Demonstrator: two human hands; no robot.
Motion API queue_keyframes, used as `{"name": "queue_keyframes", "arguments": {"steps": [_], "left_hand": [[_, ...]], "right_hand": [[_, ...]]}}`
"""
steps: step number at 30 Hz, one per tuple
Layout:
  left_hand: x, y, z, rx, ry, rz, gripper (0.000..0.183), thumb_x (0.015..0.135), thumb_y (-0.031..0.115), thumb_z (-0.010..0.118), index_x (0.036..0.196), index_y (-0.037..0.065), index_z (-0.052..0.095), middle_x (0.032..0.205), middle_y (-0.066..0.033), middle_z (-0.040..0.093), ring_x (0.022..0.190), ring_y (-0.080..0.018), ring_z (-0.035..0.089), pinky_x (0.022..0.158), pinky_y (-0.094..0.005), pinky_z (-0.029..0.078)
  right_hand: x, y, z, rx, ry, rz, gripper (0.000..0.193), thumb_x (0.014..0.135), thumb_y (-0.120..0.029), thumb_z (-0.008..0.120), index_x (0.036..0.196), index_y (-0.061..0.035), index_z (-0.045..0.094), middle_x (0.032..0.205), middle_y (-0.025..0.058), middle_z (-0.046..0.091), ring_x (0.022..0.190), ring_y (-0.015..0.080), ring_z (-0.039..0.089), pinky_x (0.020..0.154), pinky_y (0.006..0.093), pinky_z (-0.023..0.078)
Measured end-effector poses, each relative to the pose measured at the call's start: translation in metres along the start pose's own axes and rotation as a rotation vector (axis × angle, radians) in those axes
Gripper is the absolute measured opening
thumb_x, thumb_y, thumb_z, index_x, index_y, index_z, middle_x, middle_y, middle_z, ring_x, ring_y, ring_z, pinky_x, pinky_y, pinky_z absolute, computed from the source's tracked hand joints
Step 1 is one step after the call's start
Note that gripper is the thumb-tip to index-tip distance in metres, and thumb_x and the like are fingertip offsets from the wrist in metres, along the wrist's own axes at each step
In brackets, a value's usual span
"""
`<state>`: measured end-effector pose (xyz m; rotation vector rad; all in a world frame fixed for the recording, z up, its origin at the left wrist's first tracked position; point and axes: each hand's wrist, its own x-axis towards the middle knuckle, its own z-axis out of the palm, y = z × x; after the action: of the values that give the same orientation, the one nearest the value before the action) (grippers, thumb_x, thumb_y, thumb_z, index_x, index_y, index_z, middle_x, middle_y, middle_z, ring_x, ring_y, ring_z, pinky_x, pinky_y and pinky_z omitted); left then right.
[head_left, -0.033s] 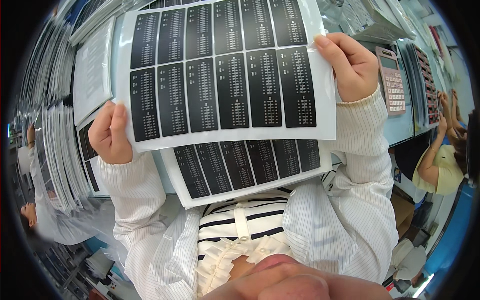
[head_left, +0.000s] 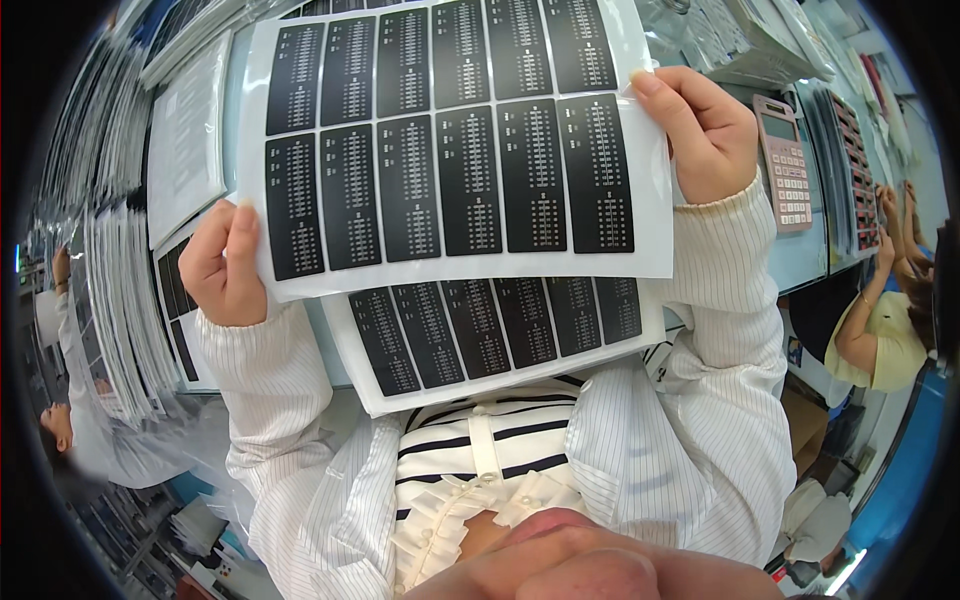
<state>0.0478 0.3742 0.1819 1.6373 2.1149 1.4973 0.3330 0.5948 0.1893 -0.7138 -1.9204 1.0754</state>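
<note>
A white sheet of black rectangular labels (head_left: 407,191) is stretched between my two hands, its labels in rows with fine pale print. My left hand (head_left: 225,262) pinches the sheet's left edge, thumb on top. On the opposite side, my right hand (head_left: 698,135) grips the right edge between thumb and curled fingers. Beneath the raised sheet lies a stack of similar label sheets (head_left: 498,335), partly covered by it and jutting over the near table edge.
To the right are a pink calculator (head_left: 785,165) and a row of dark folders (head_left: 845,165). Stacked papers in clear sleeves (head_left: 120,310) fill the left side, beside a white packet (head_left: 188,140). Other people sit at both sides, one in a yellow top (head_left: 885,335).
The held sheet and my left hand have shifted very slightly to the right. My grip on both edges stays the same.
</note>
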Motion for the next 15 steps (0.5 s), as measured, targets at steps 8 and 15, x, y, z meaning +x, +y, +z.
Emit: {"name": "queue_keyframes", "arguments": {"steps": [8,15], "left_hand": [[0.007,0.008,-0.008,-0.090,-0.335,-0.100,0.018,0.077,0.004,0.055,0.063,-0.003,0.047,0.056,-0.0033,0.045,0.055,-0.0088,0.040,0.054,-0.0217,0.032],[0.004,-0.001,-0.009,-0.238,-0.556,-0.282,0.038,0.074,0.020,0.061,0.102,-0.005,0.057,0.081,-0.0044,0.060,0.066,-0.0099,0.046,0.064,-0.0226,0.039]], "right_hand": [[0.004,0.000,-0.008,-0.031,-0.271,0.253,0.018,0.086,-0.014,0.056,0.091,0.0016,0.062,0.073,-0.0001,0.060,0.060,0.0034,0.051,0.053,0.0160,0.038],[0.004,0.005,-0.005,-0.057,-0.478,0.386,0.029,0.086,-0.021,0.057,0.108,-0.0011,0.055,0.082,0.0033,0.063,0.064,0.0056,0.056,0.051,0.0157,0.041]]}}
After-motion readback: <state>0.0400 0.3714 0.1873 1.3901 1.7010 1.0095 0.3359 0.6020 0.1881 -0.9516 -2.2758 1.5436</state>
